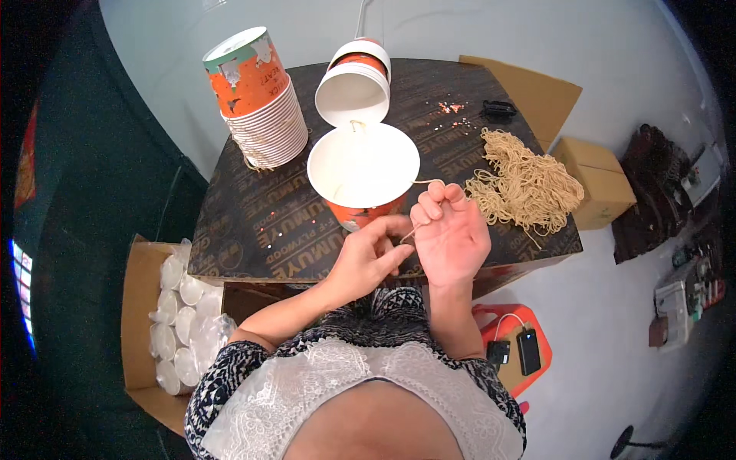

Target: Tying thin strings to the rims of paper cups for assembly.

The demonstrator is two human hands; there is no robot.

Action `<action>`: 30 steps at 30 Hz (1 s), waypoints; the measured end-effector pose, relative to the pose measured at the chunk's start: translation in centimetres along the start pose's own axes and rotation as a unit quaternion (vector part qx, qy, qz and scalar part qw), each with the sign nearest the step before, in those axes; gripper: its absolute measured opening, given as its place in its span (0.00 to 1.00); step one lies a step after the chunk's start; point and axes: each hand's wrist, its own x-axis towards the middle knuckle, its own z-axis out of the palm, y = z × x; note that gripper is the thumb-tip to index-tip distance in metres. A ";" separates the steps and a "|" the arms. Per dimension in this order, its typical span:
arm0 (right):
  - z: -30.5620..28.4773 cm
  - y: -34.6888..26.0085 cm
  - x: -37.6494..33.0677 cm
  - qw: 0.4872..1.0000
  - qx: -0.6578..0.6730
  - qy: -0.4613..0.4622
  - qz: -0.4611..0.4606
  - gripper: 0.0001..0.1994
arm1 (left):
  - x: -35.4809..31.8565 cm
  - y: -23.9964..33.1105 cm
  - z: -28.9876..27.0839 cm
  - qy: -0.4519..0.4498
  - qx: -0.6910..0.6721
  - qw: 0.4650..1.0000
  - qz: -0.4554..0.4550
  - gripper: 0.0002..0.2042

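Note:
A white-lined orange paper bucket (360, 165) stands on the dark table in front of me, mouth up. From its right rim a thin tan cord (427, 182) runs into my right hand (452, 241), which is palm up with its fingers curled over the cord. A short stretch of that cord crosses to my left hand (369, 257), low at the bucket's front right side. Thumb and forefinger of the left hand are pinched at the cord's end. Inside the bucket, a bit of cord shows at the back rim.
Nested orange buckets (264, 107) stand upside down at the back left; more buckets (354, 92) lie behind the front one. A tan cord heap (525, 180) covers the table's right. A carton of white cups (142, 322) sits lower left; a red stool (544, 349) holds a phone.

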 end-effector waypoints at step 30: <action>0.7 1.6 -3.0 0.657 -0.749 0.031 -0.076 0.04 | 1.3 3.7 -6.9 0.124 0.317 0.929 0.143 0.10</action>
